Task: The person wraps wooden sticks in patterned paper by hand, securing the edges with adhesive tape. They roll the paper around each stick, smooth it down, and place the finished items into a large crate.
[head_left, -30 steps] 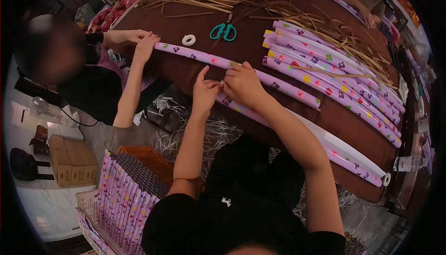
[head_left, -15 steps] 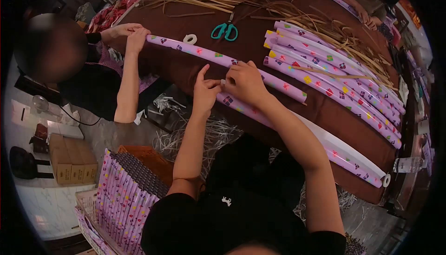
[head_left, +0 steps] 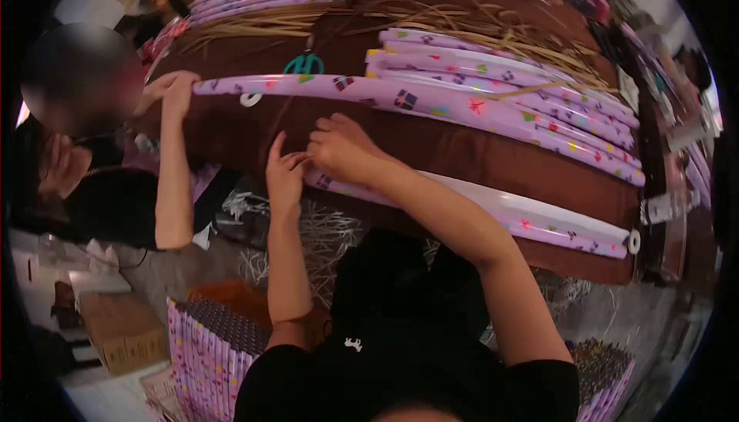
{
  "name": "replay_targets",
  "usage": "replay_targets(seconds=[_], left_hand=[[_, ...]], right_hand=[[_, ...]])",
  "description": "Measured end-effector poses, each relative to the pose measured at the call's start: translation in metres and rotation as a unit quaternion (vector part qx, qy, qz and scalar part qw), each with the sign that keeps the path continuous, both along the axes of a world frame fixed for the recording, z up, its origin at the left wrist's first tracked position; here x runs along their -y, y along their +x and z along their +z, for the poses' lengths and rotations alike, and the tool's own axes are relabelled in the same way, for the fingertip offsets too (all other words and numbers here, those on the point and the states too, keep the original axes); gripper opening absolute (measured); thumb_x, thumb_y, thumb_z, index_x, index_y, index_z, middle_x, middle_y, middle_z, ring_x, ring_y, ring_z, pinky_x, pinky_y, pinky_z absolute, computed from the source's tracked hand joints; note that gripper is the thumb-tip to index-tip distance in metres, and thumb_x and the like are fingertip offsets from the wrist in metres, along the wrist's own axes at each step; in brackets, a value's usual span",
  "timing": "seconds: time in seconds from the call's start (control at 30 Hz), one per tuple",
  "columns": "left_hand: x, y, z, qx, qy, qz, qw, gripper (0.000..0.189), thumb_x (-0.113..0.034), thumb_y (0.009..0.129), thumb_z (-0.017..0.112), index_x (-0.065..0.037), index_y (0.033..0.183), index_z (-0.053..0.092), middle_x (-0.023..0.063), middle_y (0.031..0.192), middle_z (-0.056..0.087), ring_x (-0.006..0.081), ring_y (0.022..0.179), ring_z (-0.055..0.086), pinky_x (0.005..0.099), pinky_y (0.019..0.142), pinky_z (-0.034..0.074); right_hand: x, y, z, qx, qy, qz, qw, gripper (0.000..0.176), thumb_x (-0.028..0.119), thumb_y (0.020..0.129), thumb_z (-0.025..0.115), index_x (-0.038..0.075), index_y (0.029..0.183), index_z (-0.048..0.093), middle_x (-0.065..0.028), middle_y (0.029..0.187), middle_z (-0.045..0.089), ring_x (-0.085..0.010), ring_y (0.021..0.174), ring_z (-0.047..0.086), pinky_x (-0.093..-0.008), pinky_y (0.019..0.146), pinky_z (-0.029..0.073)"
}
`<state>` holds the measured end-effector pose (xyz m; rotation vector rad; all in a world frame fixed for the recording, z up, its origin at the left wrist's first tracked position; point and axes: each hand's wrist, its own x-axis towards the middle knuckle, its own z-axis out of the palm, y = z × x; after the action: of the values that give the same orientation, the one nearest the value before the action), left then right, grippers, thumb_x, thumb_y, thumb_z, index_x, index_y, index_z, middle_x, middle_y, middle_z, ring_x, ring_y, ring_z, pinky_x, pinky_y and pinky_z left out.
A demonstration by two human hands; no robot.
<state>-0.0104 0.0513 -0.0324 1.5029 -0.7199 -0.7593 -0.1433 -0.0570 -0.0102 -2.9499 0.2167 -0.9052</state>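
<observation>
The co-worker's patterned roll (head_left: pixel 265 85), earlier just behind the right hand (head_left: pixel 342 149), now sits farther beyond it, overlapping the white tape ring (head_left: pixel 250 101) and the stacked rolls (head_left: pixel 589 112).

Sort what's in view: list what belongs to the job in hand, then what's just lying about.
Job in hand, as I judge it:
- roll by the left hand and right hand
- tape at its far end, probably

Just lying about, it seems:
- scissors, untouched
- brown strips
- carton
- paper shreds
</observation>
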Motion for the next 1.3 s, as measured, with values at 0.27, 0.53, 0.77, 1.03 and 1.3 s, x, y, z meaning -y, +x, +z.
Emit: replay_targets(seconds=[0.27, 0.53, 0.77, 1.03, 1.3], left_hand=[[0.000, -0.007, 0.008, -0.053, 0.001, 0.013, 0.998, 0.077, 0.014, 0.081, 0.058, -0.008, 0.149, 0.030, 0.0164, 0.110, 0.061, 0.0182, 0.100, 0.062, 0.0283, 0.090, 0.050], [-0.002, -0.010, 0.010, -0.014, 0.004, 0.011, 1.000, 0.073, 0.010, 0.083, 0.058, -0.009, 0.149, 0.033, 0.0121, 0.104, 0.063, 0.0173, 0.099, 0.062, 0.0288, 0.089, 0.048], [-0.002, -0.017, 0.007, 0.038, -0.022, 0.012, 0.999, 0.062, 0.010, 0.082, 0.060, -0.005, 0.141, 0.044, 0.0123, 0.101, 0.069, 0.0142, 0.094, 0.063, 0.0272, 0.085, 0.048], [-0.015, -0.033, -0.008, 0.331, -0.013, 0.085, 0.940, 0.051, 0.000, 0.085, 0.060, -0.005, 0.135, 0.049, 0.0137, 0.112, 0.063, 0.0266, 0.105, 0.059, 0.0390, 0.097, 0.040], [-0.033, -0.117, -0.015, 0.624, -0.144, -0.153, 0.752, 0.025, -0.014, 0.082, 0.064, 0.000, 0.102, 0.061, 0.0159, 0.106, 0.058, 0.0353, 0.104, 0.054, 0.0486, 0.097, 0.037]], right_hand=[[-0.003, 0.005, -0.014, 0.067, 0.217, -0.052, 0.972, 0.011, 0.021, 0.072, 0.067, 0.011, 0.070, 0.064, -0.0049, 0.076, 0.063, -0.0275, 0.084, 0.058, -0.0409, 0.073, 0.043], [-0.003, 0.005, -0.005, 0.094, 0.365, -0.079, 0.923, 0.015, 0.019, 0.072, 0.067, 0.004, 0.073, 0.065, -0.0142, 0.080, 0.065, -0.0352, 0.077, 0.064, -0.0462, 0.069, 0.051], [0.004, -0.001, 0.004, 0.107, 0.383, -0.081, 0.914, 0.019, 0.020, 0.074, 0.066, 0.002, 0.080, 0.063, -0.0164, 0.076, 0.066, -0.0352, 0.071, 0.065, -0.0437, 0.066, 0.051], [0.011, -0.004, 0.006, 0.055, 0.475, 0.050, 0.877, 0.014, 0.012, 0.078, 0.068, 0.000, 0.086, 0.066, -0.0100, 0.075, 0.067, -0.0141, 0.070, 0.063, -0.0311, 0.064, 0.049], [0.010, -0.005, 0.008, 0.086, 0.397, 0.056, 0.912, 0.018, 0.020, 0.077, 0.067, 0.002, 0.079, 0.066, -0.0135, 0.072, 0.067, -0.0281, 0.065, 0.065, -0.0381, 0.062, 0.050]])
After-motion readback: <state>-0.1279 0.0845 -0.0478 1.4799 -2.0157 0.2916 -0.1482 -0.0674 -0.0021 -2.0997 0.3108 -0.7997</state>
